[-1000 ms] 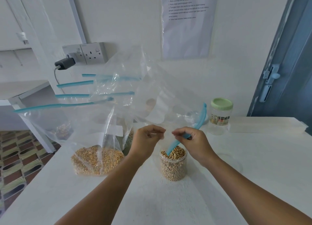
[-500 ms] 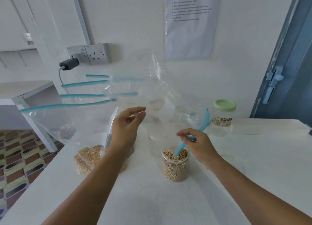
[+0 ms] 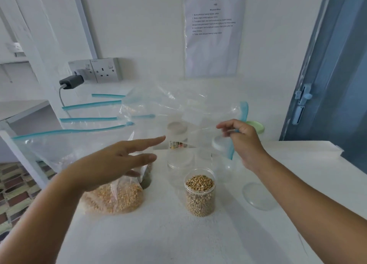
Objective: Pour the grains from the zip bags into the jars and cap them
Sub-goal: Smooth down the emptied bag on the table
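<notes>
Pinching empty zip bag [image 3: 178,113], right hand [image 3: 241,142]; left hand [image 3: 111,164] spread, full jar [image 3: 199,196] uncapped

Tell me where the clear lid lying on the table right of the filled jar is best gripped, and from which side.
The clear lid lies flat on the white table, so pinch its rim, coming down from above with fingers on opposite edges. The right hand is nearer, but it pinches the empty zip bag; the left hand is open. The filled jar stands apart, leaving room.

Wall sheet [image 3: 213,31] text blurred, unreadable
</notes>
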Action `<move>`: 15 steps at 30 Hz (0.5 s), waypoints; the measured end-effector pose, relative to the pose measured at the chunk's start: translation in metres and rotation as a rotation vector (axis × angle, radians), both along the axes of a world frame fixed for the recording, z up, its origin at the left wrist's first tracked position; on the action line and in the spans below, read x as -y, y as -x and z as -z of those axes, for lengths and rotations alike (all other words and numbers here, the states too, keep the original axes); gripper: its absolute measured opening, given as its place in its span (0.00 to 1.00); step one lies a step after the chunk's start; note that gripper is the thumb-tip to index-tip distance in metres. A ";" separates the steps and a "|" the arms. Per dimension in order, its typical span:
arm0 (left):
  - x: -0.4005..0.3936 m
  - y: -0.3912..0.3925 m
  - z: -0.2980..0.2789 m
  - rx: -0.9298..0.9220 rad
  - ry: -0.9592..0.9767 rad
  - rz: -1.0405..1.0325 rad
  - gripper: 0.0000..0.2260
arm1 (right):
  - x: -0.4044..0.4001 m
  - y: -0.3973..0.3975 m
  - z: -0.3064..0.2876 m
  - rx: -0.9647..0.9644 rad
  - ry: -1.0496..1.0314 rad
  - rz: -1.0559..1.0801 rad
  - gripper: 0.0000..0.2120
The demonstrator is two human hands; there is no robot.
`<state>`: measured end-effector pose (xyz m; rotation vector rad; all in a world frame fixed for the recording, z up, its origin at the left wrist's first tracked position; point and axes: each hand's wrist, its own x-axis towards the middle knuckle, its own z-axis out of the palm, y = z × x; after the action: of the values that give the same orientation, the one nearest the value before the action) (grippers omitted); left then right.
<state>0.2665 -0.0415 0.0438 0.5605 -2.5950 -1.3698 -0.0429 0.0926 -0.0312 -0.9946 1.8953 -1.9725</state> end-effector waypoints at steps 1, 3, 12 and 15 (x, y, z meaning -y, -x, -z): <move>-0.001 -0.007 -0.011 0.025 0.018 0.050 0.21 | -0.002 0.002 -0.006 -0.024 -0.005 0.010 0.29; -0.004 -0.015 -0.032 0.077 0.075 0.113 0.19 | -0.004 0.004 -0.017 -0.070 -0.011 0.025 0.28; -0.014 0.033 -0.089 -0.079 0.304 -0.016 0.14 | -0.014 0.012 -0.051 -0.299 -0.068 0.021 0.26; -0.006 0.064 -0.080 -0.047 0.238 -0.016 0.17 | -0.018 0.014 -0.059 -0.409 -0.107 -0.036 0.25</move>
<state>0.2023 -0.0350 0.1235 0.5034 -2.6570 -1.0354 -0.0570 0.1109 0.0275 -1.4773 2.1379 -1.7242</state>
